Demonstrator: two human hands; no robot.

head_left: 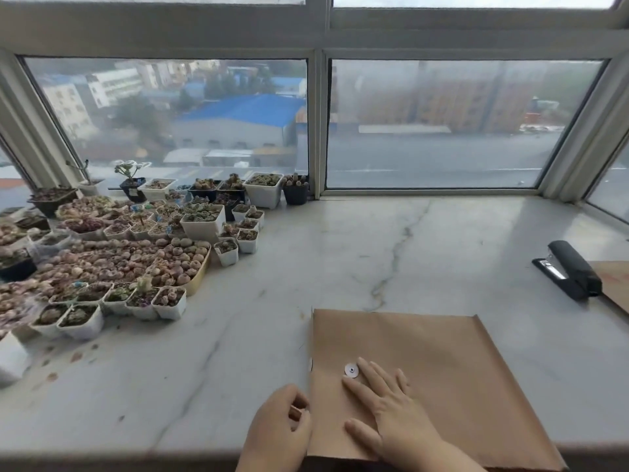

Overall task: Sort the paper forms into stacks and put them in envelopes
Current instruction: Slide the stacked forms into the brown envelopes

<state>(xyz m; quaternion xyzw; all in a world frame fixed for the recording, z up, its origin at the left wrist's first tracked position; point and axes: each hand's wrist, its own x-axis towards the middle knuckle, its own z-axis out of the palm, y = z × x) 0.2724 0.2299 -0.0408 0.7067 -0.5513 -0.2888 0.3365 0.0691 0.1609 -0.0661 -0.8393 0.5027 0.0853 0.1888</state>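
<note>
A brown kraft envelope (452,376) lies flat on the marble sill near its front edge, with a white string-tie button (351,370) on its left part. My right hand (388,410) rests flat on the envelope, fingers straight and spread, fingertips just beside the button. My left hand (279,427) is at the envelope's left edge with its fingers curled against that edge. No paper forms are visible outside the envelope.
A black stapler (568,270) lies at the right, next to another brown envelope (616,284) cut off by the frame edge. Several small pots of succulents (136,253) crowd the left side of the marble sill (374,240). Windows stand behind.
</note>
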